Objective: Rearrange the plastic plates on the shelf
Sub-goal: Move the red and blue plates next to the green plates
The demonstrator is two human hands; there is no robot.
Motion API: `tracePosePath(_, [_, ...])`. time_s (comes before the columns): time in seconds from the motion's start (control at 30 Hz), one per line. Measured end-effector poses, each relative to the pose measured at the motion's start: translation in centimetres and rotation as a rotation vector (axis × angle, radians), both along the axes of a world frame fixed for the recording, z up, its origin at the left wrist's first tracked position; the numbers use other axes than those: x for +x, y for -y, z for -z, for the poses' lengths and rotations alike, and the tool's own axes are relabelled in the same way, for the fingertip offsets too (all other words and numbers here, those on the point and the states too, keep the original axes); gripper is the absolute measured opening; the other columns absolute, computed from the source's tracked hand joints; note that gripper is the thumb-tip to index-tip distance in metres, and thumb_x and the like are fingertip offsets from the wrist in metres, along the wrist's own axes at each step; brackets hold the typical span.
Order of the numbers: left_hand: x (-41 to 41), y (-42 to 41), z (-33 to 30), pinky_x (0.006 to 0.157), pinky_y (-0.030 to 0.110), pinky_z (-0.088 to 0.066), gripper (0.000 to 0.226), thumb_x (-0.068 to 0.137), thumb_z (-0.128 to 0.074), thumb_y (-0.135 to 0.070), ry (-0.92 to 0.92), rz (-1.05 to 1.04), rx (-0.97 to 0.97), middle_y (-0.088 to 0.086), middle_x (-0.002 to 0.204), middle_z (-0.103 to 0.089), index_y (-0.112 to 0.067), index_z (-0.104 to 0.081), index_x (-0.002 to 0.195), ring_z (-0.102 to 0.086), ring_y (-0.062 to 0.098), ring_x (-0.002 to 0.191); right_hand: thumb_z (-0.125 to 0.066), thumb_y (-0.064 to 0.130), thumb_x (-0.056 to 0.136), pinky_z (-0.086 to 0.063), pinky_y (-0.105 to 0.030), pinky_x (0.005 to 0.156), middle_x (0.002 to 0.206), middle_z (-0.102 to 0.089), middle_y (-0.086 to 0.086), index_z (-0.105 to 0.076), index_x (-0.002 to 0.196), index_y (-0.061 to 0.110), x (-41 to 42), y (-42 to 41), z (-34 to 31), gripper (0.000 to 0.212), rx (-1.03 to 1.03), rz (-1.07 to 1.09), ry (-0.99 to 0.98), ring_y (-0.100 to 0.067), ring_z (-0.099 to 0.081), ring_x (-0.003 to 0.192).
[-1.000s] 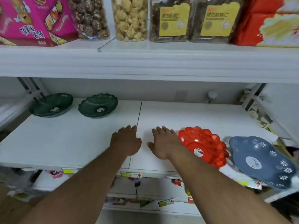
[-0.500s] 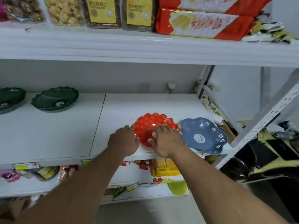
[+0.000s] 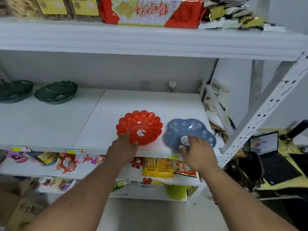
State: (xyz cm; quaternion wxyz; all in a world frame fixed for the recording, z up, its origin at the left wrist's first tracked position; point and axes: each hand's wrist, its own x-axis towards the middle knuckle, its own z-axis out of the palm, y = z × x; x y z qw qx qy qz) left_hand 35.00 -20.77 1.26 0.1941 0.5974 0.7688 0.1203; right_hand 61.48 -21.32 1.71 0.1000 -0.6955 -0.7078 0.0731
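1. We find four plates on the white middle shelf board (image 3: 50,124): two dark green scalloped plastic plates (image 3: 55,92) sit well apart from the others at the rear left, near the back edge.
2. We find the red translucent scalloped plastic plate (image 3: 139,126) and the blue lobed plastic plate with white flower prints (image 3: 189,130) near the front edge, toward the right end; the two lie just beside each other, not touching.
3. Our left hand (image 3: 122,150) grips the near rim of the red plate, thumb over the lip.
4. Our right hand (image 3: 198,151) closes on the near rim of the blue plate, fingers curled at its centre label. This plate appears tilted, and blur hides whether it is lifted.
5. We judge the task to be at an early stage: both front plates are grasped, neither is re-placed, and the green pair is untouched.
6. The red plate is glossy with a bubbled wall; the blue one is matte and smooth. We judge both light and rigid.
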Motion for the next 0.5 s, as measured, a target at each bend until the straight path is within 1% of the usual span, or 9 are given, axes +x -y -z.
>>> tracePosePath(0.07, [0.5, -0.1, 0.4, 0.097, 0.048, -0.051, 0.059, 0.089, -0.054, -0.049, 0.103, -0.096, 0.04, 0.009, 0.136, -0.057, -0.022, -0.045, 0.14, -0.06, 0.034, 0.117, -0.048, 0.043, 0.091, -0.051, -0.039, 0.078, 0.103, -0.071, -0.012, -0.066, 0.099, 0.011, 1.3, 0.0, 0.7, 0.038, 0.067, 0.11, -0.085, -0.034, -0.062, 0.097])
tracePosePath(0.13, [0.9, -0.6, 0.4, 0.086, 0.05, -0.057, 0.055, 0.083, -0.059, -0.046, 0.277, -0.238, 0.111, 0.01, 0.123, -0.063, -0.019, -0.052, 0.131, -0.066, 0.035, 0.102, -0.055, 0.038, 0.089, -0.051, -0.039, 0.071, 0.096, -0.071, -0.015, -0.066, 0.092, 0.009, 2.2, -0.1, 1.1, 0.032, 0.082, 0.275, -0.247, -0.037, -0.064, 0.09])
tracePosePath(0.2, [1.1, -1.5, 0.7, 0.085, 0.05, -0.058, 0.052, 0.084, -0.064, -0.037, 0.452, -0.412, 0.144, 0.014, 0.118, -0.064, -0.01, -0.054, 0.127, -0.066, 0.038, 0.1, -0.062, 0.034, 0.085, -0.052, -0.038, 0.071, 0.099, -0.07, -0.018, -0.065, 0.097, 0.005, 2.9, -0.3, 1.8, 0.031, 0.041, 0.443, -0.432, -0.039, -0.066, 0.091])
tracePosePath(0.27, [1.0, -2.4, 1.0, 0.085, 0.048, -0.057, 0.054, 0.083, -0.068, -0.034, 0.594, -0.582, 0.109, 0.019, 0.116, -0.063, -0.003, -0.051, 0.123, -0.066, 0.041, 0.099, -0.066, 0.031, 0.083, -0.054, -0.039, 0.074, 0.104, -0.07, -0.02, -0.064, 0.105, 0.001, 3.4, -0.7, 2.4, 0.037, -0.01, 0.58, -0.579, -0.041, -0.068, 0.093])
tracePosePath(0.33, [0.8, -3.3, 1.8, 0.075, 0.048, -0.061, 0.052, 0.084, -0.069, -0.034, 0.757, -0.705, 0.043, 0.02, 0.112, -0.062, -0.001, -0.05, 0.119, -0.068, 0.042, 0.092, -0.067, 0.029, 0.081, -0.052, -0.039, 0.074, 0.109, -0.069, -0.024, -0.059, 0.111, -0.003, 3.5, -1.2, 3.0, 0.045, -0.091, 0.703, -0.71, -0.043, -0.067, 0.097])
tracePosePath(0.37, [0.7, -3.8, 2.2, 0.069, 0.044, -0.062, 0.047, 0.087, -0.068, -0.031, 0.848, -0.741, 0.024, 0.02, 0.11, -0.062, 0.0, -0.052, 0.119, -0.069, 0.042, 0.091, -0.066, 0.03, 0.079, -0.051, -0.038, 0.072, 0.11, -0.068, -0.025, -0.056, 0.112, -0.005, 3.5, -1.5, 3.3, 0.049, -0.142, 0.75, -0.757, -0.043, -0.067, 0.097])
tracePosePath(0.43, [0.4, -4.6, 3.0, 0.06, 0.036, -0.062, 0.033, 0.093, -0.064, -0.024, 0.973, -0.786, -0.014, 0.021, 0.103, -0.066, 0.0, -0.056, 0.114, -0.072, 0.04, 0.088, -0.061, 0.036, 0.069, -0.052, -0.037, 0.066, 0.103, -0.069, -0.026, -0.059, 0.109, -0.005, 3.4, -2.2, 4.1, 0.057, -0.241, 0.801, -0.827, -0.042, -0.069, 0.089])
tracePosePath(0.47, [0.4, -4.8, 3.1, 0.059, 0.034, -0.062, 0.026, 0.095, -0.062, -0.02, 1.01, -0.798, -0.031, 0.021, 0.098, -0.068, 0.0, -0.059, 0.109, -0.073, 0.04, 0.084, -0.058, 0.037, 0.065, -0.052, -0.037, 0.064, 0.099, -0.071, -0.026, -0.061, 0.106, -0.003, 3.4, -2.6, 4.5, 0.058, -0.28, 0.827, -0.848, -0.04, -0.07, 0.083])
tracePosePath(0.5, [0.5, -5.1, 3.4, 0.061, 0.034, -0.062, 0.018, 0.095, -0.06, -0.016, 1.041, -0.805, -0.034, 0.02, 0.091, -0.069, 0.0, -0.06, 0.104, -0.073, 0.039, 0.081, -0.056, 0.035, 0.066, -0.051, -0.036, 0.061, 0.093, -0.071, -0.024, -0.063, 0.103, -0.002, 3.5, -3.0, 4.7, 0.053, -0.31, 0.842, -0.882, -0.037, -0.069, 0.078])
